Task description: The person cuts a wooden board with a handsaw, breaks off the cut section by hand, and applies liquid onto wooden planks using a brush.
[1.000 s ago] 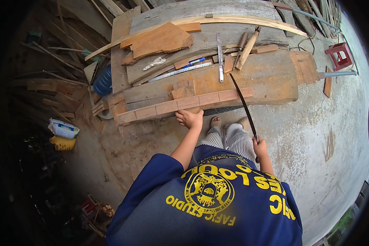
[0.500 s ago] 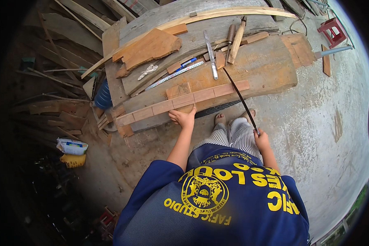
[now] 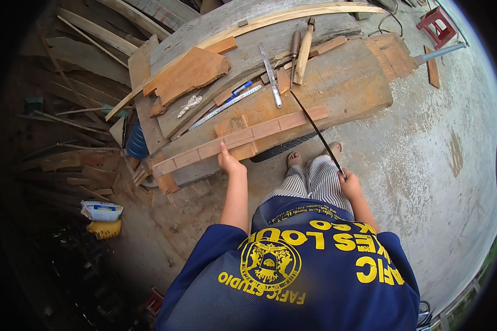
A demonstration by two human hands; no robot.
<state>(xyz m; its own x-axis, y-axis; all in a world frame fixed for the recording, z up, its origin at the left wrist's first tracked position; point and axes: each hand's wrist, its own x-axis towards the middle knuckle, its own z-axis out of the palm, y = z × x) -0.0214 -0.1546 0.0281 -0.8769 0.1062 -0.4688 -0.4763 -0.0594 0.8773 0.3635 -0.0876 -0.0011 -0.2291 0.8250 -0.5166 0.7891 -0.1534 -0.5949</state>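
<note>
My left hand (image 3: 229, 163) presses on the near edge of a long reddish wooden strip (image 3: 243, 139) marked into segments, which lies along the front of a thick wooden slab (image 3: 337, 83). My right hand (image 3: 350, 183) grips the end of a long thin dark blade (image 3: 316, 131); its far tip reaches up onto the slab past the strip. My striped trousers and bare feet show between the two arms.
On the slab lie a steel ruler (image 3: 270, 68), a longer metal rule (image 3: 224, 107), a wooden-handled tool (image 3: 304, 50), a blue pen (image 3: 241, 88) and wood offcuts (image 3: 189, 74). Scrap timber is piled at left. A red stool (image 3: 438, 23) stands at the far right on the concrete floor.
The view has swung, so the bench sits more tilted in the picture. Both hands keep their hold: left on the strip, right on the blade.
</note>
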